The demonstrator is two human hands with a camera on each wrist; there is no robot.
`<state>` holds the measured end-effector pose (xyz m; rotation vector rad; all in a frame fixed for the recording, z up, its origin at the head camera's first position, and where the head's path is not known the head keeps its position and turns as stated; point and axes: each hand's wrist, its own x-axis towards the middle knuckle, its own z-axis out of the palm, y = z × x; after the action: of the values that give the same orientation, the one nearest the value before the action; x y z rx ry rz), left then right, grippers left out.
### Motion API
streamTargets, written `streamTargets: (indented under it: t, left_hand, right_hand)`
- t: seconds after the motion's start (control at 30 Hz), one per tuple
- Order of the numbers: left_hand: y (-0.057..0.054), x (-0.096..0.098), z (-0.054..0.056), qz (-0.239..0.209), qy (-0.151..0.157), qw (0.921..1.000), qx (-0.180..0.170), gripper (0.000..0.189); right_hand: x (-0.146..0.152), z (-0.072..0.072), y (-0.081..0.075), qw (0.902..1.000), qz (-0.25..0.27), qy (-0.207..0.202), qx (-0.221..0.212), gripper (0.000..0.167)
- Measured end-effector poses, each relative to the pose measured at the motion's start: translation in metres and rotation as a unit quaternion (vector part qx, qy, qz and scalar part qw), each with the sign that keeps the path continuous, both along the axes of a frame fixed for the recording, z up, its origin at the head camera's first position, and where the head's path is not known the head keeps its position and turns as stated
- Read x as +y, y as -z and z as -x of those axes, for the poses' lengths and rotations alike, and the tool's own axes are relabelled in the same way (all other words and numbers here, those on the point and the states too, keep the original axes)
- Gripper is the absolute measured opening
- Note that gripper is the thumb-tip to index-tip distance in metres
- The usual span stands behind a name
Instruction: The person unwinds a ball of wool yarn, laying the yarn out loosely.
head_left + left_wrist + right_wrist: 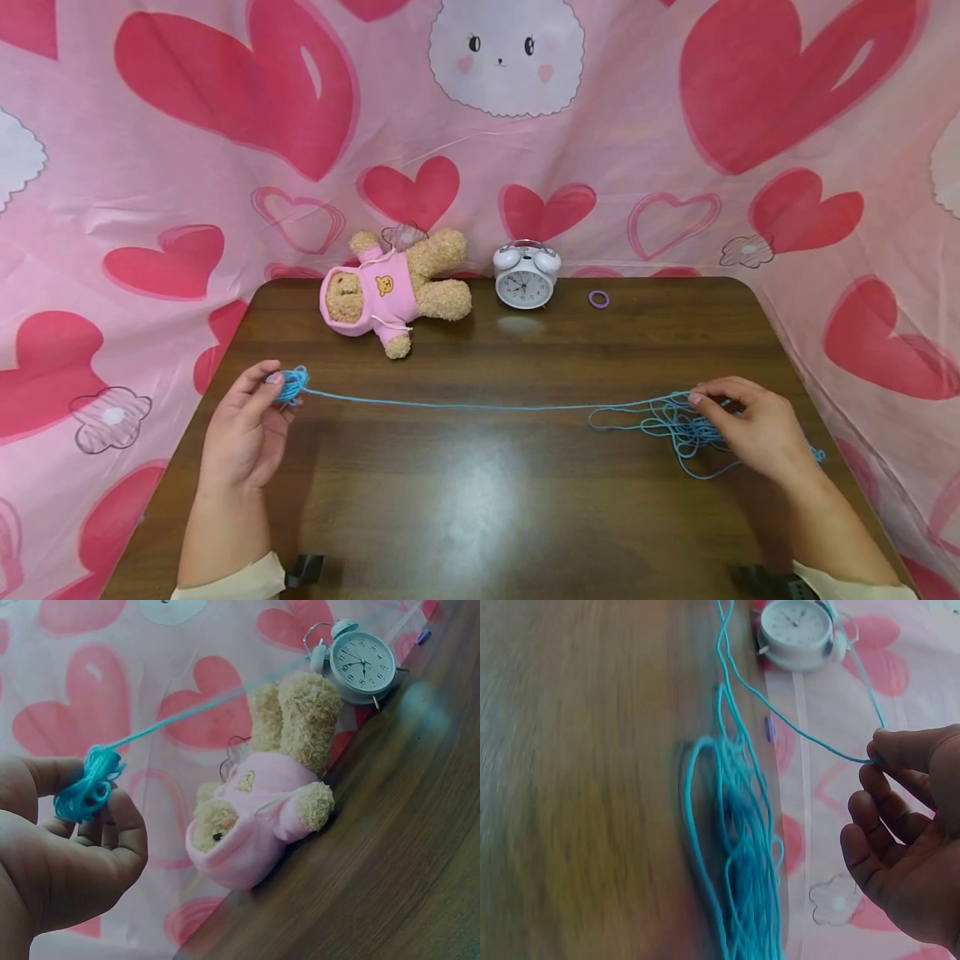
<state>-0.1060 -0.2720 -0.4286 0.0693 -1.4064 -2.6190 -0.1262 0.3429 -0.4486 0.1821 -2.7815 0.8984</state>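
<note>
On the left, my left hand (247, 429) holds a small wound bundle of blue yarn (288, 386) between thumb and fingers, raised above the table. In the left wrist view the looped bundle (88, 787) shows clearly in the fingers. A single strand (465, 407) runs nearly straight from it across to the right side. There my right hand (753, 421) pinches that strand between thumb and fingertip; the right wrist view shows the pinched strand (817, 740) bending at the fingertips. Beneath the right hand lies a loose tangle of the same yarn (686, 425), partly hidden by the hand.
A teddy bear in a pink hoodie (390, 292) lies on its back at the rear left of the brown table (450, 500). Beside it stand a white alarm clock (525, 279) and, further right, a purple ring (598, 299). A heart-patterned pink cloth (630, 142) hangs behind.
</note>
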Motion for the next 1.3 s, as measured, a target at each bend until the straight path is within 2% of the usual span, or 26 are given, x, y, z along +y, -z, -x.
streamTargets:
  t: [0.43, 0.67, 0.9, 1.13, 1.3]
  left_hand:
    - [-0.002, -0.007, -0.004, 0.008, -0.013, 0.9998, -0.009, 0.022]
    - [-0.001, -0.009, -0.003, -0.03, -0.009, 0.9994, 0.013, 0.023]
    - [-0.001, -0.01, -0.003, -0.039, -0.023, 0.9988, 0.017, 0.024]
    - [0.004, -0.011, -0.001, -0.055, -0.037, 0.9973, 0.032, 0.024]
    - [0.006, -0.014, -0.002, -0.055, -0.045, 0.997, 0.03, 0.024]
  right_hand:
    - [0.049, -0.013, 0.0, 0.9979, 0.009, 0.06, -0.023, 0.014]
    - [0.066, -0.022, -0.001, 0.9934, 0.029, 0.098, -0.052, 0.024]
    - [0.079, -0.029, -0.002, 0.9894, 0.019, 0.119, -0.081, 0.03]
    - [0.096, -0.035, -0.002, 0.9861, 0.025, 0.142, -0.082, 0.018]
    - [0.101, -0.039, -0.002, 0.9843, 0.022, 0.153, -0.085, 0.015]
